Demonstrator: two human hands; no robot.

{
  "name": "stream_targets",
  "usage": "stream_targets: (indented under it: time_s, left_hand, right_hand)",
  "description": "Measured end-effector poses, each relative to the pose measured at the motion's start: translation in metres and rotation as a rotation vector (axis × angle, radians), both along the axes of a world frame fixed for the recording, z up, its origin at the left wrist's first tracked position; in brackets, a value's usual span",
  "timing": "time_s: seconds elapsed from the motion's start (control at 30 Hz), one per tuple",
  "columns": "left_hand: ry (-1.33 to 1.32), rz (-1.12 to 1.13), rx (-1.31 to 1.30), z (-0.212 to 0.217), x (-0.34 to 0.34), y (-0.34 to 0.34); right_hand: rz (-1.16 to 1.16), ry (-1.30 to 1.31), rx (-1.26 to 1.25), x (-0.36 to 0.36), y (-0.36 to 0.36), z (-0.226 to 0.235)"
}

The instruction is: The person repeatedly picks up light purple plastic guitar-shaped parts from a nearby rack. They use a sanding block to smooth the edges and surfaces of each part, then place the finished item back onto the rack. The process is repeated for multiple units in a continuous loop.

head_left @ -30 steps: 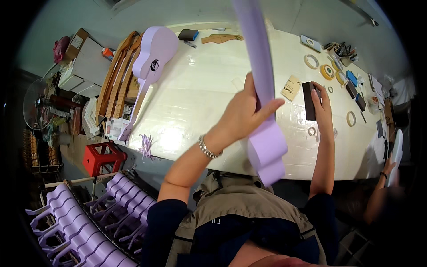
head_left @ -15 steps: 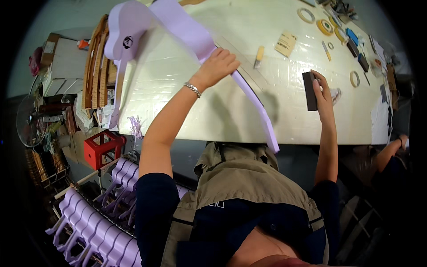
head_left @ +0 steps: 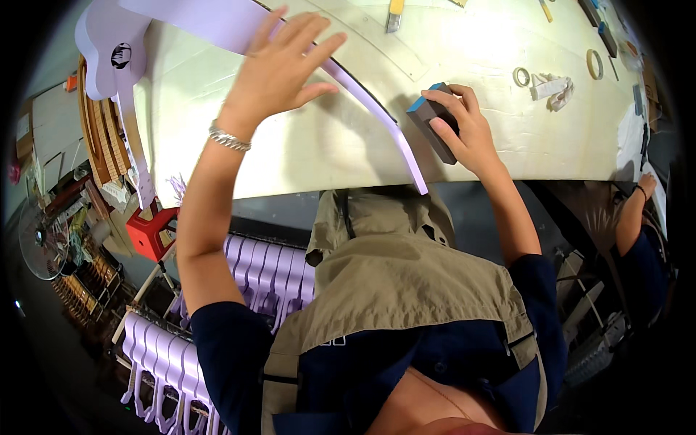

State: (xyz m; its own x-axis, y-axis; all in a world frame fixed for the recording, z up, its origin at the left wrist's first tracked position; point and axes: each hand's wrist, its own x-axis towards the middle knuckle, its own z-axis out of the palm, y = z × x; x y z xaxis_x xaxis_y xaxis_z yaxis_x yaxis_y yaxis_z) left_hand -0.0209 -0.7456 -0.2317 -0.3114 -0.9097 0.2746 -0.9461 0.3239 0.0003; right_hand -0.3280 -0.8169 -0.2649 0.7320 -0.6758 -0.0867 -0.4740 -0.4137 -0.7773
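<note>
A lilac guitar-like instrument [head_left: 373, 104] lies on its side along the table [head_left: 500, 156], its neck pointing toward me and its head end reaching the front edge. My left hand [head_left: 274, 76] is open over the neck near the body, fingers spread; whether it touches cannot be told. In my right hand [head_left: 470, 132] is a dark grey sanding block [head_left: 431, 125] with a blue face, gripped between thumb and fingers. The block is tilted just right of the neck, seemingly apart from it. Another lilac instrument [head_left: 109, 40] with a dark round emblem stands at the far left.
A yellow-handled cutter [head_left: 394, 16] and a clear flat template [head_left: 395, 54] lie beyond the neck. Tape rolls [head_left: 594, 65] and crumpled white paper [head_left: 554, 89] are at right. Below left are a red stool [head_left: 148, 233] and racked lilac instruments [head_left: 163, 344]. Another person's arm [head_left: 629, 217] shows at right.
My left hand has opened and lifted from the instrument's neck. My right hand has brought the sanding block leftward, close to the neck, and turned it. The whole view has shifted.
</note>
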Motion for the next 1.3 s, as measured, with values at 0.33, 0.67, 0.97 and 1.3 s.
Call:
stream_targets:
  time_s: [0.33, 0.67, 0.97, 1.3]
  left_hand:
    - [0.27, 0.2, -0.127, 0.054, 0.095, -0.044]
    - [0.208, 0.178, -0.088, 0.038, 0.106, -0.048]
    - [0.187, 0.124, -0.054, 0.047, 0.102, -0.046]
    - [0.194, 0.112, -0.126, 0.042, 0.098, -0.044]
  right_hand:
    - [0.095, -0.014, -0.097, 0.016, 0.001, -0.005]
    - [0.058, 0.069, -0.114, 0.02, 0.006, -0.004]
    - [0.049, 0.038, -0.099, 0.031, 0.004, -0.006]
    - [0.046, 0.087, 0.012, 0.013, -0.002, 0.003]
